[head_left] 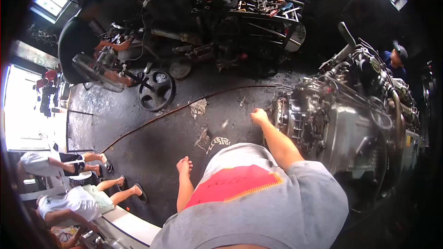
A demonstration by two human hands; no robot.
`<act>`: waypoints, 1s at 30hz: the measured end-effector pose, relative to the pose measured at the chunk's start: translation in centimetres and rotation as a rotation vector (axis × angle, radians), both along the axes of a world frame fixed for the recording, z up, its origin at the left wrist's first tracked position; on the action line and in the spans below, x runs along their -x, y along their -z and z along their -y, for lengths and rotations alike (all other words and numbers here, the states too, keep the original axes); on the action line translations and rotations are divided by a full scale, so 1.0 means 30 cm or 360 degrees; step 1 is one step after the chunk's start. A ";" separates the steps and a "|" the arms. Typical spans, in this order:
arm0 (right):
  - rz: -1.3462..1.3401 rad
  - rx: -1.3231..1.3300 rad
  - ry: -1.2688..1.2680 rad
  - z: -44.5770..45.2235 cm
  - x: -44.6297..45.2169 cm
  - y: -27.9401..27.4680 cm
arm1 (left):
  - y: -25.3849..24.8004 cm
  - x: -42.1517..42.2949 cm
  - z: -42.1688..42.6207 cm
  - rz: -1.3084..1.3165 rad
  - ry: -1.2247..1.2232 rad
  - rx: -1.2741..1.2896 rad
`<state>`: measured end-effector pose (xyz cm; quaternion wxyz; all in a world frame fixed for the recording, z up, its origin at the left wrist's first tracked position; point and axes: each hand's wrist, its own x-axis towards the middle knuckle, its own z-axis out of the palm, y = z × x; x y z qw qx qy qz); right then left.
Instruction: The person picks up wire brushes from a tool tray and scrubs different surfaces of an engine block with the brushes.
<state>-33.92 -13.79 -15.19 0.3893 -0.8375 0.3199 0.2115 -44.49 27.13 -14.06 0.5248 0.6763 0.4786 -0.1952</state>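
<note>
White letters (218, 142) peek past the shirt (267, 212), too small to read! Marks (225, 185) on its red patch (251, 176) blur too.

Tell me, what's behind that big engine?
Past the engine, a person in a dark cap shows from about the shoulders up. The engine covers whatever is lower down.

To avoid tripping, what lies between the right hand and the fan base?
Head view: a hose or cable and crumpled litter lie between the right hand and fan base.
</note>
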 end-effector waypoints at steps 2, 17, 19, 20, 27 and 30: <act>-0.0057 0.0070 0.0014 0.019 -0.009 0.076 | 0.031 -0.101 0.031 -0.0044 0.0063 -0.0025; 0.0203 0.0115 0.1043 0.364 -0.560 0.043 | -0.041 -1.320 0.251 0.0204 0.0626 -0.0013; 0.0403 0.0210 0.1096 0.467 -0.729 0.016 | -0.038 -1.439 0.310 0.0421 0.0681 -0.0043; 0.0508 0.0228 0.1089 0.512 -0.809 -0.013 | -0.060 -1.480 0.363 0.0444 0.0611 -0.0069; 0.1019 0.0401 0.1357 0.915 -1.333 -0.117 | -0.086 -1.337 0.685 0.0063 0.0790 -0.0126; 0.0978 0.0191 0.1395 0.984 -1.466 -0.139 | -0.098 -1.222 0.768 -0.0096 0.0585 -0.0284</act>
